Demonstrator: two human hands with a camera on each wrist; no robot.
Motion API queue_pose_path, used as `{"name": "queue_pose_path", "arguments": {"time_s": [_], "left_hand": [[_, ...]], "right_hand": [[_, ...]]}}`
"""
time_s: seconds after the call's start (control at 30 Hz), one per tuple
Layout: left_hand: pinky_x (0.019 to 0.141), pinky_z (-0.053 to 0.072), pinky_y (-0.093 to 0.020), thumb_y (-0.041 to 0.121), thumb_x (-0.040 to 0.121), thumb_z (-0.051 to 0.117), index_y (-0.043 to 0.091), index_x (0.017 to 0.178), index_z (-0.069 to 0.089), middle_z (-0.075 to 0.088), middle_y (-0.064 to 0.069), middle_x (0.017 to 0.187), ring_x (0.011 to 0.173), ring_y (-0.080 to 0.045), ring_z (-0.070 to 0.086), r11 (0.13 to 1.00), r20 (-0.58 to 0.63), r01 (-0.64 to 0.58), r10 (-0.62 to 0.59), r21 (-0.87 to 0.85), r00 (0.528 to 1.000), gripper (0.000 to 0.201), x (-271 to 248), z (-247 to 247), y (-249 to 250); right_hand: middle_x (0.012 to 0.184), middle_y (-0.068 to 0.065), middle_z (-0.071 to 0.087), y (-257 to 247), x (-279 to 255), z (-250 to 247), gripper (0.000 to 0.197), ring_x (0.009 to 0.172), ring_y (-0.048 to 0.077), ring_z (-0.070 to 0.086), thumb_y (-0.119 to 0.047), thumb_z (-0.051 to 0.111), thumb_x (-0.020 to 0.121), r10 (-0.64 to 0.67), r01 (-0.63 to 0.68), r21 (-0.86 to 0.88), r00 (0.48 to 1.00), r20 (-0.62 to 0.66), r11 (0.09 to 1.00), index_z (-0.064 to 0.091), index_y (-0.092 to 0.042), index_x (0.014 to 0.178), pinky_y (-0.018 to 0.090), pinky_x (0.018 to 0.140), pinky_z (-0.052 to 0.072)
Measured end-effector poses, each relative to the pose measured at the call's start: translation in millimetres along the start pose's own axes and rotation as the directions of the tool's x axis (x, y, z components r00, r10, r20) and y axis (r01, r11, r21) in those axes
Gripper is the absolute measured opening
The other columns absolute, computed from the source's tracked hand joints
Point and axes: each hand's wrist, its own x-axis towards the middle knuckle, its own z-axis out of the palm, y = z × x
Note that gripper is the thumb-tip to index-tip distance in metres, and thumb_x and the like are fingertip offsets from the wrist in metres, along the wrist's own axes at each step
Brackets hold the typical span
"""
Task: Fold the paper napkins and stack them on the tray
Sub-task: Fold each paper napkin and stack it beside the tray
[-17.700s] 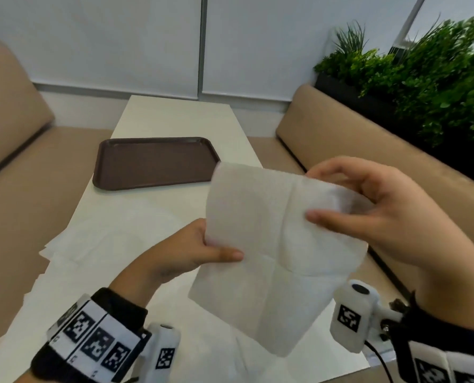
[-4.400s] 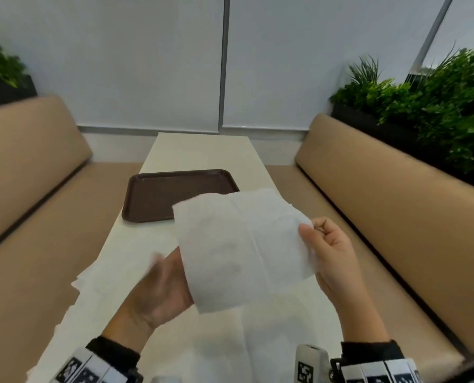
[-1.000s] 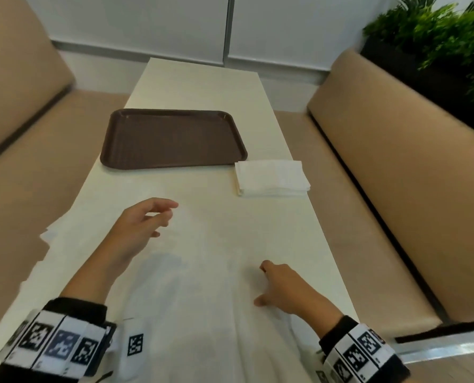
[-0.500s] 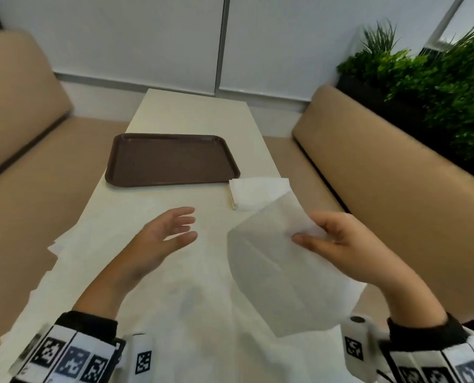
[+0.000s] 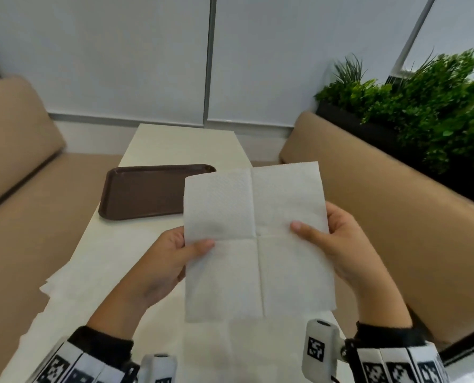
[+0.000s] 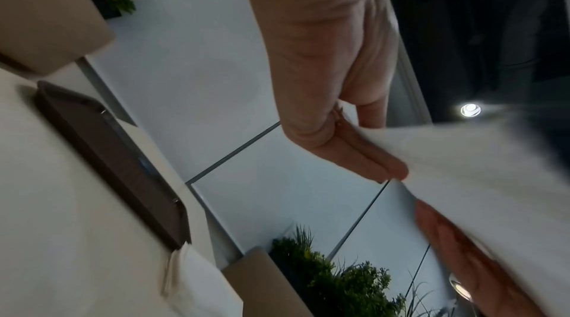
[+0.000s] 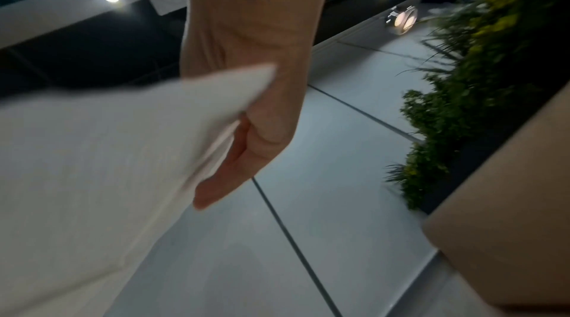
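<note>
A white paper napkin (image 5: 258, 239) with a cross of creases hangs unfolded and upright above the table. My left hand (image 5: 191, 250) pinches its left edge, thumb on the near face, fingers behind. My right hand (image 5: 313, 233) pinches the right edge the same way. The left wrist view shows the left hand (image 6: 339, 107) with flat fingers under the napkin (image 6: 478, 176). In the right wrist view the right hand (image 7: 246, 132) grips the napkin (image 7: 92, 164). The brown tray (image 5: 144, 189) lies bare beyond it. A folded napkin stack (image 6: 197, 281) sits by the tray's corner (image 6: 114, 159), hidden in the head view.
Loose unfolded napkins (image 5: 92, 272) cover the near part of the narrow cream table (image 5: 186, 145). Tan bench seats (image 5: 396, 217) run along both sides. Green plants (image 5: 429, 111) stand behind the right bench.
The right hand lifted a napkin off the table pile. The left hand, free half a second ago, now pinches its left edge, and the sheet is held flat and higher.
</note>
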Motion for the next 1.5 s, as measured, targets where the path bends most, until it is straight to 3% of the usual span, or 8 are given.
{"name": "queue_pose_path", "arguments": {"time_s": [0.5,0.7,0.83,1.0,1.07,1.2,1.3,1.5], "left_hand": [[0.072,0.056,-0.02,0.062,0.041,0.085,0.028,0.095,0.076,0.074,-0.001,0.102,0.094,-0.015,0.07,0.989,-0.017,-0.071,0.073,0.131,0.997,0.065,-9,-28,19],[0.048,0.041,-0.025,0.021,0.078,0.056,0.019,0.071,0.066,0.059,-0.006,0.072,0.06,-0.019,0.055,0.988,-0.054,-0.009,0.017,0.157,0.998,0.012,-12,-33,26],[0.046,0.046,-0.024,0.019,0.085,0.034,0.009,0.071,0.065,0.057,-0.012,0.066,0.054,-0.02,0.056,0.994,-0.025,0.018,-0.016,0.11,1.0,0.036,-13,-27,37],[0.065,0.054,-0.03,0.016,0.073,0.07,0.018,0.077,0.066,0.064,0.002,0.078,0.069,-0.024,0.062,0.835,0.169,-0.071,-0.026,0.546,0.985,0.006,3,-18,47],[0.073,0.055,-0.039,0.007,0.081,0.066,0.018,0.083,0.068,0.068,0.0,0.087,0.081,-0.033,0.065,0.77,0.245,-0.098,-0.077,0.63,0.967,0.012,15,-7,52],[0.073,0.052,-0.023,0.0,0.089,0.06,0.016,0.083,0.074,0.071,0.01,0.083,0.076,-0.009,0.065,0.659,0.259,-0.138,-0.09,0.739,0.962,0.021,41,3,64],[0.088,0.051,-0.029,0.004,0.089,0.062,0.023,0.085,0.078,0.074,0.007,0.097,0.094,-0.011,0.067,0.663,0.176,-0.088,-0.066,0.743,0.982,0.025,62,-8,64],[0.076,0.055,-0.023,-0.005,0.087,0.06,0.021,0.101,0.073,0.075,0.0,0.097,0.091,-0.014,0.07,0.84,-0.052,0.145,-0.139,0.523,0.989,0.032,117,-28,26]], "right_hand": [[0.101,0.003,0.073,38,-2,1,0.017,0.093,0.016,0.069,-0.004,0.073,0.072,-0.15,0.154,-0.038,0.985,0.089,0.987,0.075,-0.012,0.087,0.024,0.072,0.054],[0.091,0.003,0.071,38,-7,-3,0.044,0.081,0.019,0.068,0.019,0.051,0.085,-0.095,0.103,-0.013,0.953,0.288,0.995,0.074,-0.016,0.072,0.022,0.068,0.053],[0.113,0.004,0.066,38,-10,-13,0.036,0.105,0.022,0.063,0.011,0.048,0.08,-0.071,0.105,-0.047,0.884,0.463,0.993,0.073,-0.015,0.086,0.023,0.082,0.049],[0.138,0.005,0.048,27,-2,6,0.044,0.132,0.026,0.043,-0.005,0.053,0.076,-0.026,0.151,-0.106,0.684,0.729,0.983,0.062,-0.014,0.118,0.039,0.108,0.036],[0.127,-0.002,0.056,26,7,24,0.036,0.124,0.02,0.05,-0.024,0.061,0.08,0.004,0.208,-0.227,0.729,0.684,0.951,0.066,-0.022,0.116,0.039,0.108,0.037],[0.1,-0.008,0.071,33,25,25,0.034,0.097,0.006,0.064,-0.049,0.065,0.078,0.037,0.171,-0.365,0.866,0.499,0.915,0.075,-0.023,0.098,0.023,0.089,0.046],[0.09,0.001,0.073,45,37,3,0.035,0.083,0.028,0.064,-0.057,0.07,0.072,0.103,0.103,-0.447,0.904,0.414,0.888,0.076,-0.026,0.087,0.038,0.076,0.048],[0.044,-0.015,0.051,71,81,-42,0.007,0.038,0.0,0.04,-0.004,0.073,0.08,0.194,-0.123,-0.403,0.971,0.139,0.907,0.072,-0.008,0.086,0.01,0.045,0.031]]}}
